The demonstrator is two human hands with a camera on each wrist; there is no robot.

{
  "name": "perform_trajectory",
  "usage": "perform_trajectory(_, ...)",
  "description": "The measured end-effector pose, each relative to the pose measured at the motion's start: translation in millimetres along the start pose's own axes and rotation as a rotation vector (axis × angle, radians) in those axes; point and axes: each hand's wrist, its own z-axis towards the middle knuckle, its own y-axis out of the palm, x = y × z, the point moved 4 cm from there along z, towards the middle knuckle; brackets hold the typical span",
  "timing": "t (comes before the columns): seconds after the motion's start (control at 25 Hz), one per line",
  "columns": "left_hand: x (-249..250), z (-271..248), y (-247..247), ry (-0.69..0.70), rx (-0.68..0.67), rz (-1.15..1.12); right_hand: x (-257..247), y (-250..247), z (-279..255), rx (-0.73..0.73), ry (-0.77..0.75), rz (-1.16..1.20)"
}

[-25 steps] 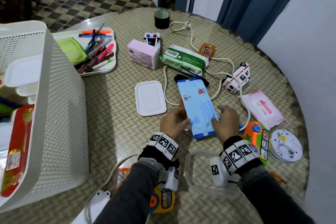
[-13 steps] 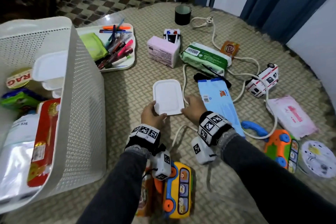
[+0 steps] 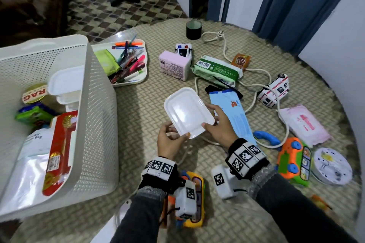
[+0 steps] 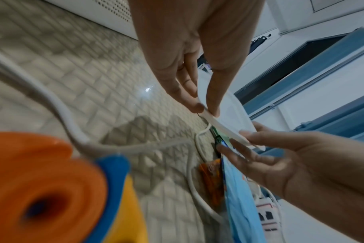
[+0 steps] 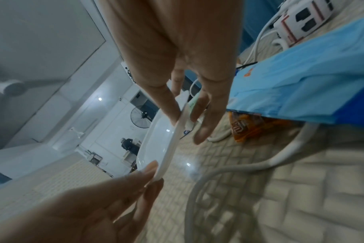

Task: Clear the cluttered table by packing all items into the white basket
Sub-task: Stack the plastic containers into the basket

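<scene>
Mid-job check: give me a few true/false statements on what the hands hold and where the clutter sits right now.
1. Both hands hold the white lid. True: left hand and right hand pinch its edge.
2. The lid rests flat on the table. False: it is lifted and tilted.
3. The white basket already holds items. True.
4. The blue packet is in the basket. False: it lies on the table beside the right hand.

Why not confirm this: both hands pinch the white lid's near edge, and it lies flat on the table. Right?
Not quite. The left hand and right hand do pinch the white lid at its near edge, but it is lifted clear of the table, as the right wrist view shows.
</scene>
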Motion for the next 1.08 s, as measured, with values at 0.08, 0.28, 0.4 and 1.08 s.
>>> perform_trajectory(0.08,2,-23,8,-0.007,-0.039,-0.06,-4,-14,-19,0.001,-0.055,0.036)
perform_trajectory(0.28,12,-58,17,0.007,-0.097,-0.091,11,-61,-61,0.011,-0.07,0.04)
perform_trajectory(0.4,11,-77,33,0.08,-0.126,0.004,25,-86,-89,-0.009,-0.052,0.027)
perform_trajectory(1.08,-58,-132,75,0.155,-0.274,0.519,120,-118,-195,0.067,0.236,-0.115)
